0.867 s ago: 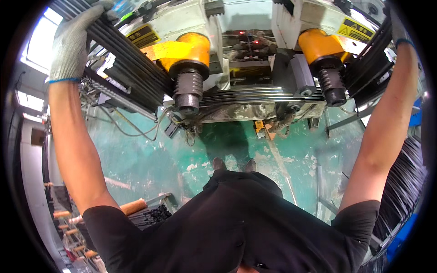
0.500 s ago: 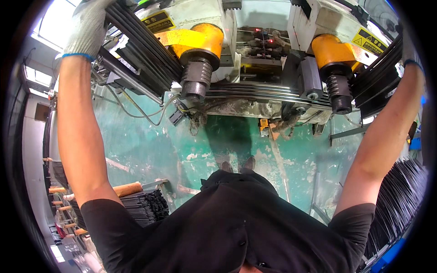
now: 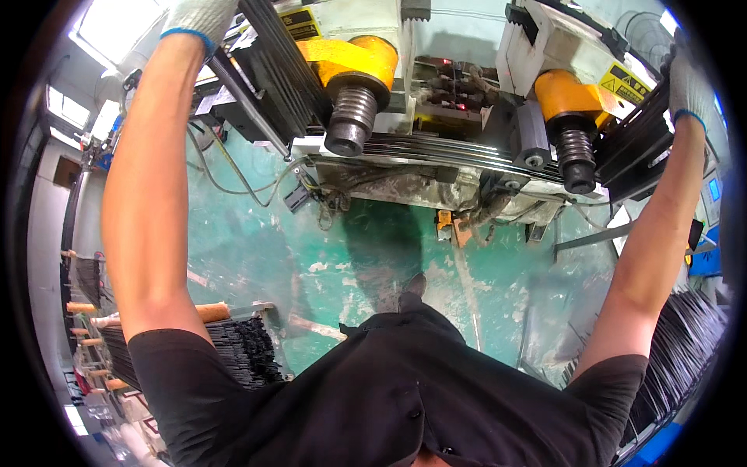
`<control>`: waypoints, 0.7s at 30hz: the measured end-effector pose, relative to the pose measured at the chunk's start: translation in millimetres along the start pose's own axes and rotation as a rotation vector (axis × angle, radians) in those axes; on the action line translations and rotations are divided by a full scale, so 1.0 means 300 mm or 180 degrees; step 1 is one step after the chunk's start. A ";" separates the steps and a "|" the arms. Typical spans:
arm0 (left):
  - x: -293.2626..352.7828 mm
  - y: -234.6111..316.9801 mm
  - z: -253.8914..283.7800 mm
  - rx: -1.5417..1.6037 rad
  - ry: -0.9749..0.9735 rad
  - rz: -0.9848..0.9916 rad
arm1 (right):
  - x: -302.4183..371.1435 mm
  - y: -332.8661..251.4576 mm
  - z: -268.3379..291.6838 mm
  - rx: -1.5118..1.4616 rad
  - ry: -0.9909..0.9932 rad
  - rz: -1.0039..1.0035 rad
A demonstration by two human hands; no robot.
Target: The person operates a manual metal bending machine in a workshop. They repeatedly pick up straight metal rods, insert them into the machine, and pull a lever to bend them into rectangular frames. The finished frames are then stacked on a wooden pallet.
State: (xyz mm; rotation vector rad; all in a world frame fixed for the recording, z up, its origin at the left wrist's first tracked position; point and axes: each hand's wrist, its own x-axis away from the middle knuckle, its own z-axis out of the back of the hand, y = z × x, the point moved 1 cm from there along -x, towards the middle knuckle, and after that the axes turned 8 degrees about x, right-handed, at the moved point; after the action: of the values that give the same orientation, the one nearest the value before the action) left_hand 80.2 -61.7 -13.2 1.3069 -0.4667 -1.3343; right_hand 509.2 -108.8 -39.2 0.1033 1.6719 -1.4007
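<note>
My left hand (image 3: 201,14), in a white knit glove with a blue cuff, is at the top left, beside a bundle of long black rods (image 3: 289,74). Its fingers are cut off by the picture's upper edge. My right hand (image 3: 689,87), gloved alike, is raised at the far right next to the dark rods (image 3: 638,124) on that side; its fingers are lost in the dark rim. Between the sides, shiny dark rods (image 3: 443,152) lie across the front of a machine with two yellow arms (image 3: 354,58), each above a ribbed metal cylinder (image 3: 352,121).
Black rods (image 3: 241,350) are stacked on a rack at lower left, and many thin black rods (image 3: 673,350) fill the lower right. A cable (image 3: 253,201) hangs at the machine's left. A yellow pedal-like part (image 3: 444,221) sits under its front, above the worn green floor (image 3: 311,268).
My left hand has shifted right and upward in the picture. The right hand sits slightly lower and further in. Two shoes showed before; one shows now. The machine's left part appears higher.
</note>
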 end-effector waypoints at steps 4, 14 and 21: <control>0.038 -0.057 0.110 0.0410 -0.0021 -0.0846 | 0.101 -0.057 0.037 -0.0064 -0.0061 0.0026; 0.736 -0.067 0.638 0.2139 0.0188 -0.0277 | 0.496 -0.295 0.099 -0.0376 -0.0743 -0.0025; 1.308 -0.144 1.038 0.0830 0.2347 -0.0254 | 0.758 -0.517 0.036 -0.1002 -0.1656 -0.0118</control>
State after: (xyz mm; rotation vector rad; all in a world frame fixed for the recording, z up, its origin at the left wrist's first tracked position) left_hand -99.1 -520.0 -116.6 1.9277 -0.0702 -0.7771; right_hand 295.2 -278.1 -77.6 -0.4379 1.4297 -1.0550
